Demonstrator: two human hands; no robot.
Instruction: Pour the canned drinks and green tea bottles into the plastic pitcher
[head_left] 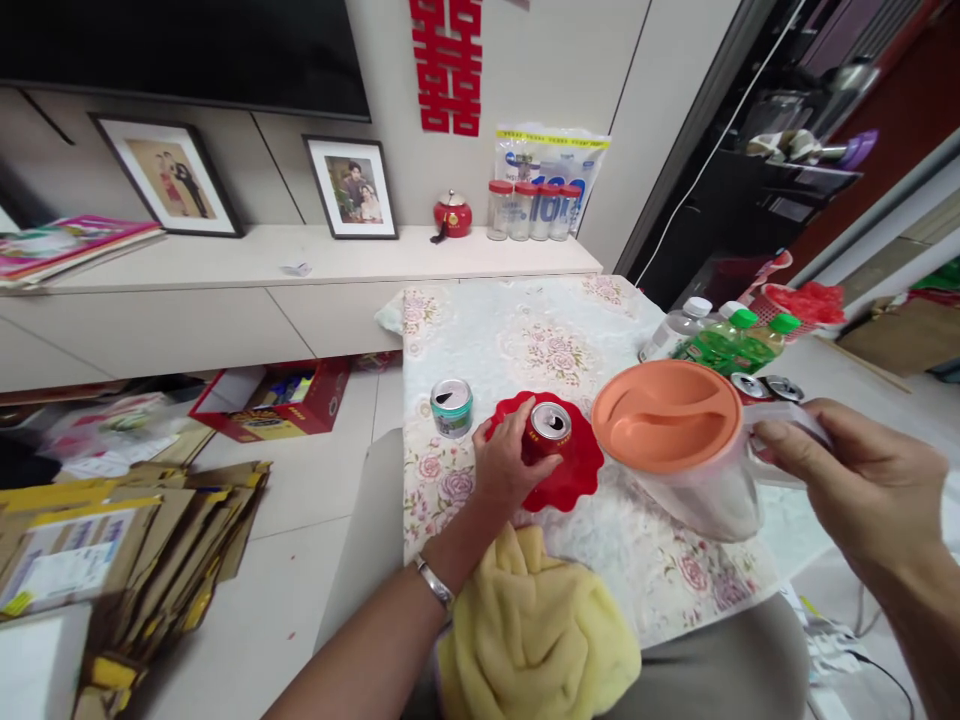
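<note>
My left hand (512, 458) is wrapped round the left side of a dark red open can (550, 424), which stands on a red scalloped tray (574, 480). My right hand (862, 470) grips the handle of a clear plastic pitcher (705, 500) with an orange lid (667, 415); the pitcher is tilted, its lid towards me and the left. Left of the tray stands a short green and silver can (451, 408) with its top opened. A yellow cloth (544, 620) lies at the table's front edge, below the tray.
On the flowered tablecloth (555, 345), green-capped bottles (720, 345) and two more cans (765, 388) stand at the right. Behind is a white cabinet (315, 262) with frames, jars and a red pot (452, 215). Flattened cardboard (150, 540) and a red box (274, 400) lie on the left floor.
</note>
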